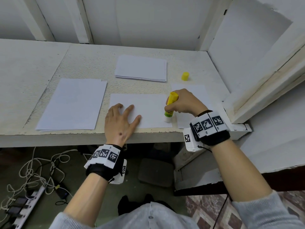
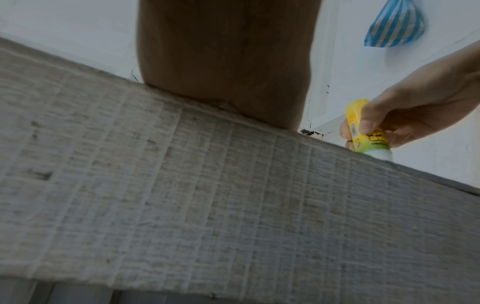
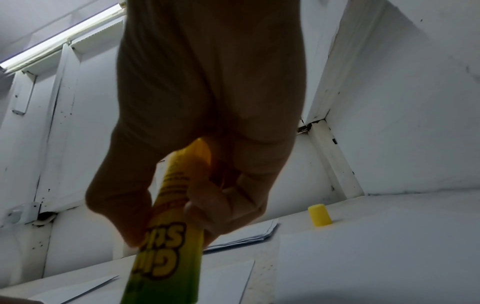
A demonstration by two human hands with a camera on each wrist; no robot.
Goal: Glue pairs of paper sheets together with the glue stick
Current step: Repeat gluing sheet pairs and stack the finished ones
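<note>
Your right hand point(image 1: 184, 103) grips the glue stick point(image 1: 170, 104) with fingers and thumb curled round its yellow barrel, at right of centre in the head view. The stick stands nearly upright, tilted slightly, with its white lower end down on the right edge of the sheet point(image 1: 148, 109) in the middle of the frame. Your left hand point(image 1: 121, 120) lies flat on the lower left part of that same sheet, fingers straight and spread, pressing it onto the surface point(image 1: 85, 63). A second sheet point(image 1: 189, 90) lies just beside it to the right, partly hidden by your right hand. The yellow cap point(image 1: 185, 76) stands on its own above that, apart from the stick. A stack of paper point(image 1: 141, 68) sits at upper centre, and another pile of sheets point(image 1: 71, 104) lies at the left of the frame. Below the surface's edge, cables point(image 1: 33, 171) and a power strip point(image 1: 28, 207) lie on the floor at lower left.
</note>
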